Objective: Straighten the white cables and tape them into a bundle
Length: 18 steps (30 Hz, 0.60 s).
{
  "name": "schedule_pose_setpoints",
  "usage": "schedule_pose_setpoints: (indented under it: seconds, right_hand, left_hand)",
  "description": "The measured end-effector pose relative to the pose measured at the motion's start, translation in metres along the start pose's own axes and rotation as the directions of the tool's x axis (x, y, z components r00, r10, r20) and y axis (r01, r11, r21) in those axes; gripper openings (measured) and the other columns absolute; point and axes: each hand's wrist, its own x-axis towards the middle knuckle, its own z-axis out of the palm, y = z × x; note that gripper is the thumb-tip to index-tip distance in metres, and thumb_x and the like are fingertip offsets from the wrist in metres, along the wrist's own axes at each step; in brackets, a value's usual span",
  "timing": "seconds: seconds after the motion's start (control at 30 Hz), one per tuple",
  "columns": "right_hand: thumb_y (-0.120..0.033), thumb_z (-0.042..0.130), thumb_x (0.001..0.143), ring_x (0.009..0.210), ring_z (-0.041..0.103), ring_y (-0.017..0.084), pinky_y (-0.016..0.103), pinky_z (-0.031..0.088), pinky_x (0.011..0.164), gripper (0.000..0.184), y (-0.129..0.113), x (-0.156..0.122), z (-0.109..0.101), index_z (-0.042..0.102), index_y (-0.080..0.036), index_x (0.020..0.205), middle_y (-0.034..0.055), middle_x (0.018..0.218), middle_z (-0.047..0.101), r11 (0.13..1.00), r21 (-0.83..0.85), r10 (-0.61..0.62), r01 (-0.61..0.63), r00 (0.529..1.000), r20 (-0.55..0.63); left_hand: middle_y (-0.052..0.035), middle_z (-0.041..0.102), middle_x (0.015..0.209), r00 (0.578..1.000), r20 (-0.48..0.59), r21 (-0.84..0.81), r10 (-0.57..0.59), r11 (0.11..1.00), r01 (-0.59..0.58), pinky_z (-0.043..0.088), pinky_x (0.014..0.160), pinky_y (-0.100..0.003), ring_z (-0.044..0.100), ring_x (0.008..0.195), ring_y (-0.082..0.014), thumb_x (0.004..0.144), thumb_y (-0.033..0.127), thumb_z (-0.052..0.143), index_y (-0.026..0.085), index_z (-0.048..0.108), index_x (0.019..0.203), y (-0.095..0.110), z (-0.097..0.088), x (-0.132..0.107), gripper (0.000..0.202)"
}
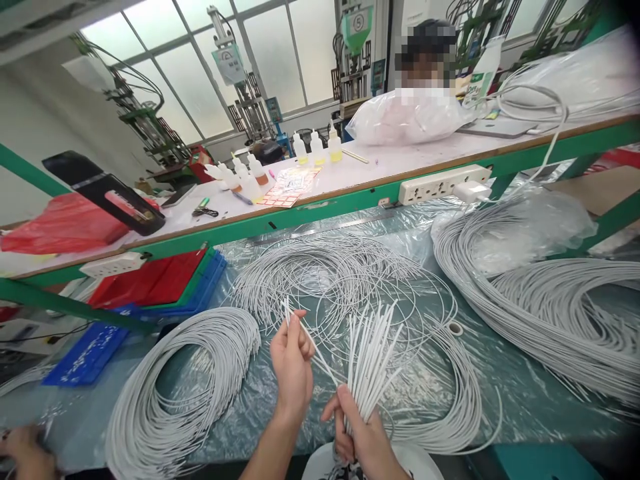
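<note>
My right hand [363, 430] is closed around a fanned bundle of thin white cables [371, 350], their ends pointing up and away from me. To its left, my left hand [293, 357] pinches the tip of a white cable [324, 360] between thumb and fingers; that cable slants down to the right hand. Whether the pinch holds one end or two, I cannot tell. Behind both hands spreads a loose tangle of the same cable [320, 267]. A neat coil [185, 387] lies to the left, and a curved bundle [463, 393] lies to the right.
Larger cable coils [530, 333] cover the right side. A tape roll [455, 328] lies near them. A raised shelf [370, 183] carries dropper bottles [317, 148], a black bottle [107, 193] and a power strip [445, 185]. Red and blue trays [150, 280] stand left. Another person's hand [27, 453] shows lower left.
</note>
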Motion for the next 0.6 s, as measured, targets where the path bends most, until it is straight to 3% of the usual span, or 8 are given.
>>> schedule_pose_setpoints:
  seconds: [0.17,0.27,0.33,0.4,0.5,0.57,0.6]
  right_hand:
    - [-0.077,0.048,0.08,0.031,0.03,0.007,0.021,0.029,0.037,0.066,0.01,0.001,0.004,0.062,-0.013,0.079,-0.0094,0.036,0.032,0.999,-0.05,-0.025,0.023,0.999,-0.04]
    - [-0.074,0.049,0.082,0.029,0.038,0.01,0.022,0.031,0.035,0.067,0.009,0.003,0.005,0.064,-0.01,0.094,-0.0045,0.039,0.047,0.998,-0.046,-0.056,0.052,0.994,-0.092]
    - [-0.072,0.052,0.082,0.036,0.053,0.015,0.027,0.041,0.04,0.067,0.003,0.005,0.003,0.065,-0.009,0.104,0.0054,0.058,0.066,0.998,0.006,-0.066,0.068,0.988,-0.141]
    - [-0.071,0.056,0.08,0.058,0.068,0.024,0.034,0.054,0.055,0.066,-0.005,0.007,0.0,0.067,-0.011,0.106,0.0146,0.089,0.074,0.993,0.071,-0.082,0.098,0.978,-0.193]
    - [-0.067,0.057,0.081,0.097,0.068,0.03,0.04,0.052,0.089,0.06,-0.022,0.008,-0.01,0.072,-0.013,0.1,0.0159,0.11,0.071,0.979,0.066,-0.167,0.194,0.942,-0.29]
    - [-0.063,0.057,0.084,0.099,0.066,0.028,0.037,0.049,0.093,0.05,-0.032,0.008,-0.018,0.073,-0.016,0.09,0.0125,0.099,0.073,0.972,0.016,-0.213,0.234,0.91,-0.355]
    - [-0.062,0.057,0.085,0.089,0.067,0.025,0.036,0.051,0.086,0.047,-0.037,0.008,-0.023,0.071,-0.018,0.082,0.0095,0.086,0.073,0.972,0.024,-0.209,0.233,0.909,-0.36]
  left_hand:
    - [0.0102,0.016,0.057,1.0,-0.008,-0.032,-0.002,0.999,0.001,0.022,0.043,-0.017,0.015,0.047,-0.0047,0.081,0.047,0.069,0.016,0.061,0.084,-0.003,-0.001,0.002,0.032]
    - [0.0081,0.03,0.058,0.996,-0.051,0.016,0.071,0.997,-0.07,0.023,0.043,-0.017,0.023,0.048,-0.0047,0.081,0.05,0.068,0.017,0.057,0.079,-0.01,-0.002,0.003,0.034]
    - [0.0042,0.045,0.068,0.99,-0.084,0.05,0.117,0.992,-0.113,0.029,0.046,-0.017,0.037,0.054,-0.0059,0.081,0.051,0.067,0.018,0.056,0.077,-0.015,-0.004,0.007,0.035]
    - [0.0004,0.054,0.079,0.984,-0.1,0.03,0.149,0.989,-0.146,0.039,0.055,-0.019,0.05,0.067,-0.0091,0.081,0.049,0.067,0.018,0.055,0.076,-0.015,-0.008,0.013,0.033]
    - [0.0,0.056,0.077,0.973,-0.135,-0.086,0.187,0.976,-0.199,0.047,0.067,-0.024,0.056,0.073,-0.0121,0.081,0.042,0.067,0.018,0.054,0.075,0.003,-0.027,0.028,0.028]
    - [0.0056,0.046,0.063,0.962,-0.184,-0.154,0.202,0.961,-0.231,0.042,0.056,-0.02,0.046,0.056,-0.0075,0.079,0.034,0.069,0.018,0.05,0.074,0.024,-0.046,0.04,0.026]
    - [0.0086,0.037,0.057,0.948,-0.221,-0.154,0.231,0.951,-0.268,0.034,0.047,-0.018,0.035,0.047,-0.0053,0.078,0.029,0.07,0.019,0.048,0.073,0.036,-0.057,0.046,0.025]
